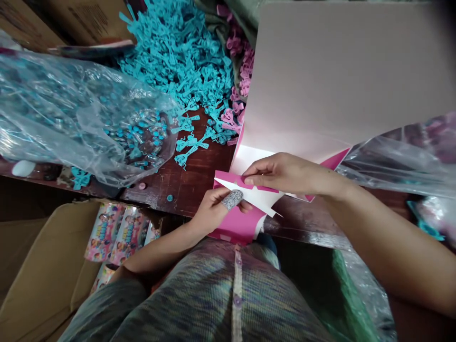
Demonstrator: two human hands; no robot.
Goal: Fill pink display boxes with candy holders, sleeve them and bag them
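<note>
A large cardboard box [342, 71], white-grey inside and pink outside, stands partly folded at the table's front edge. Its pink and white end flaps [245, 218] hang over the edge toward my body. My left hand [217, 209] grips a flap from the left, with a grey speckled wrap on one finger. From the right, my right hand [274, 173] pinches the pink folded strip of the same end between thumb and fingers. Parts of the fingers of my left hand are hidden behind the card.
A heap of turquoise plastic pieces [181, 57] lies at the back, with pink pieces [245, 71] beside it. A clear bag [81, 114] of small turquoise-capped items covers the left of the table. Below left, an open carton [46, 266] holds several printed packs [103, 232].
</note>
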